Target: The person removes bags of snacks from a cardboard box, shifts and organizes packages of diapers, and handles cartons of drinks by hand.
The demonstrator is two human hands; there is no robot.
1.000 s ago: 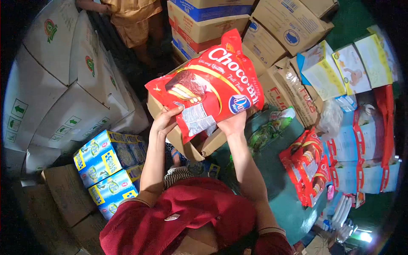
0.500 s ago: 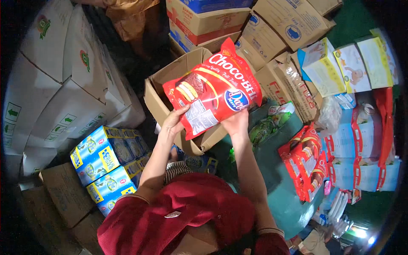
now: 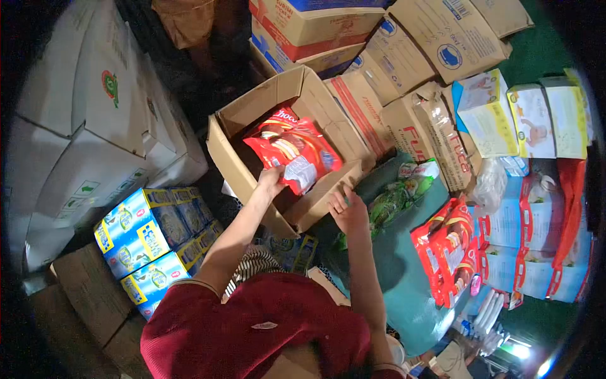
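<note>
A red bag of choco pies (image 3: 304, 140) is inside an open cardboard box (image 3: 235, 183), tilted, with its printed front facing up. My left hand (image 3: 271, 181) is closed on the bag's near left corner. Off the bag, my right hand (image 3: 348, 210) hovers by the box's near right wall, fingers loosely bent and apart, holding nothing. More red choco pie bags (image 3: 449, 249) lie on the green surface (image 3: 394, 271) to the right. Between them and the box is a green plastic-wrapped pack (image 3: 399, 196).
Blue-and-yellow packs (image 3: 142, 230) and tall white cartons (image 3: 95, 145) stand on the left. Brown cartons (image 3: 435, 44) are stacked behind the box. White-and-yellow boxes (image 3: 483, 114) and blue-and-red packs (image 3: 505, 218) line the right. Part of another person (image 3: 183, 22) shows at the top.
The choco pie bag has gone from above the box, held in both hands, down into it. My right hand has let go and drawn back; my left hand still grips the corner.
</note>
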